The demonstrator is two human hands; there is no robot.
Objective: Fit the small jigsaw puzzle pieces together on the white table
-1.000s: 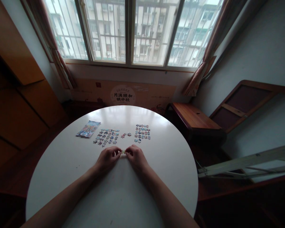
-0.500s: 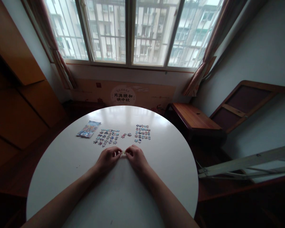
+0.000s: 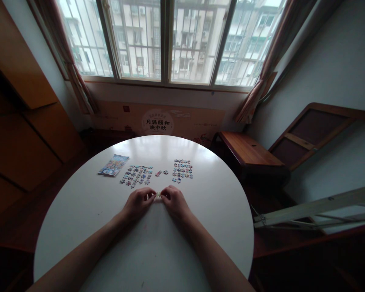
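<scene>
My left hand [image 3: 138,202] and my right hand [image 3: 175,201] rest on the round white table [image 3: 79,219], fingertips meeting. Between them they pinch small pale puzzle pieces [image 3: 158,195], pressed together. Both hands have curled fingers. Beyond the hands lie a spread of loose puzzle pieces [image 3: 136,175], a small pair of pieces [image 3: 161,173] and another group of pieces [image 3: 182,169] to the right.
A colourful picture card [image 3: 113,165] lies at the table's far left. A wooden bench [image 3: 246,149] stands past the table on the right, with a leaning wooden frame [image 3: 310,134] behind it. Windows and curtains fill the far wall.
</scene>
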